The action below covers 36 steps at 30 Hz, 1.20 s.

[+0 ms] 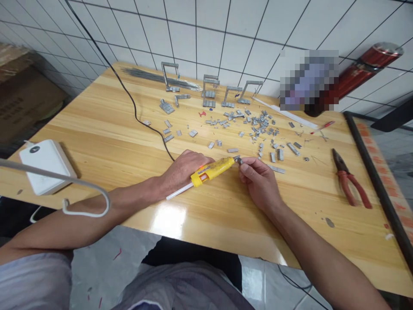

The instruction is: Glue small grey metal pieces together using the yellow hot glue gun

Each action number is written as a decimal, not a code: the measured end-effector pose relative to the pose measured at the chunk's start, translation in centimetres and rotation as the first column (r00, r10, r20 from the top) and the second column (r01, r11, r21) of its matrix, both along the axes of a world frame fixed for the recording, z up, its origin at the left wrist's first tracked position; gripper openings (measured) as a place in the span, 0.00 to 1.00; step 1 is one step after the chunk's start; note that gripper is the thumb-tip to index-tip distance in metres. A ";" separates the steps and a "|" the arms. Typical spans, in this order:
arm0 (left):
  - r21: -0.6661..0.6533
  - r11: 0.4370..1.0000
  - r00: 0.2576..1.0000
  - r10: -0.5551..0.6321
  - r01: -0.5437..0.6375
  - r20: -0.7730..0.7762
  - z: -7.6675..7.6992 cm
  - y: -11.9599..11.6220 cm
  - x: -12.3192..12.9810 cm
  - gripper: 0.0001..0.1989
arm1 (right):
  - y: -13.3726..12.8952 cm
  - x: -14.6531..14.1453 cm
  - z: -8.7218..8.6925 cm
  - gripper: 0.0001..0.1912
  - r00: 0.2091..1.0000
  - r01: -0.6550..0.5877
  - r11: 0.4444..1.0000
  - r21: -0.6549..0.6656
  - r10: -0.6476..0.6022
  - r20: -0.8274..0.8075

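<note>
My left hand (186, 168) is wrapped round a yellow glue gun (214, 170), which points right and slightly up, a white glue stick (179, 191) poking out of its back end. Close to the nozzle, my right hand (258, 176) pinches a small grey piece (239, 160) between thumb and fingers. The nozzle and the piece appear to meet, though contact is too small to confirm. Beyond both hands, many small grey blocks (261, 125) lie scattered on the wooden table (106, 129). Several grey frames (166, 77) stand upright near the wall.
Red-handled pliers (346, 178) lie at the right. Thin grey rods (155, 78) rest at the back, and a red flask (364, 73) stands by the wall. A white power bank (48, 165) is at the left; a black cable (129, 97) crosses the table towards my left hand.
</note>
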<state>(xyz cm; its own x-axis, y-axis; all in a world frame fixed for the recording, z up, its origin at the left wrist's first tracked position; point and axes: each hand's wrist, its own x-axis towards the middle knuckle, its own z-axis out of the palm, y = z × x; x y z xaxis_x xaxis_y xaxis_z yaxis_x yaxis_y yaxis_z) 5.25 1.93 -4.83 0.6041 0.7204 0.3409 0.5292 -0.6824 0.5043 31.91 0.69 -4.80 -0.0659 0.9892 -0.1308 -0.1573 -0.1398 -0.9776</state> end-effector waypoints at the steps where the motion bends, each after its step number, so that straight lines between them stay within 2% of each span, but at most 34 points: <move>1: -0.004 1.000 1.000 0.002 -0.002 -0.001 0.0 0.0 0.0 0.13 | 0.0 0.0 0.0 0.15 1.000 -0.003 1.000 0.004 0.003 0.007; 8: -0.017 1.000 1.000 0.006 -0.006 0.007 0.1 -0.1 0.1 0.13 | 0.1 0.2 -0.3 0.14 0.998 -0.032 0.999 0.042 0.029 0.062; 18: 0.013 1.000 1.000 -0.008 0.008 0.028 0.0 -0.1 0.0 0.15 | 0.1 0.1 -0.2 0.12 1.000 0.005 1.000 0.000 -0.005 -0.025; 22: 0.044 0.999 0.999 -0.005 0.004 0.034 -0.1 0.0 0.0 0.17 | 0.0 0.1 -0.1 0.13 1.000 0.000 1.000 0.005 0.001 -0.013; 29: 0.016 1.000 1.000 0.008 -0.009 0.028 0.3 -0.2 0.0 0.15 | -0.1 0.0 0.3 0.15 0.998 0.019 1.000 -0.017 -0.020 -0.058; 36: 0.042 0.999 1.000 -0.019 0.018 0.025 -0.2 0.0 -0.1 0.14 | 0.0 -0.2 0.0 0.15 0.997 0.025 0.999 -0.045 -0.028 -0.069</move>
<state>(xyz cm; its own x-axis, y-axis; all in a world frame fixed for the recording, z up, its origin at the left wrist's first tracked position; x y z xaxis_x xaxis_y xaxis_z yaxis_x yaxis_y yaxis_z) 5.19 1.95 -5.01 0.6079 0.6941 0.3856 0.5041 -0.7126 0.4880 31.71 0.65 -4.77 -0.0507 0.9840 -0.1708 -0.2292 -0.1779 -0.9570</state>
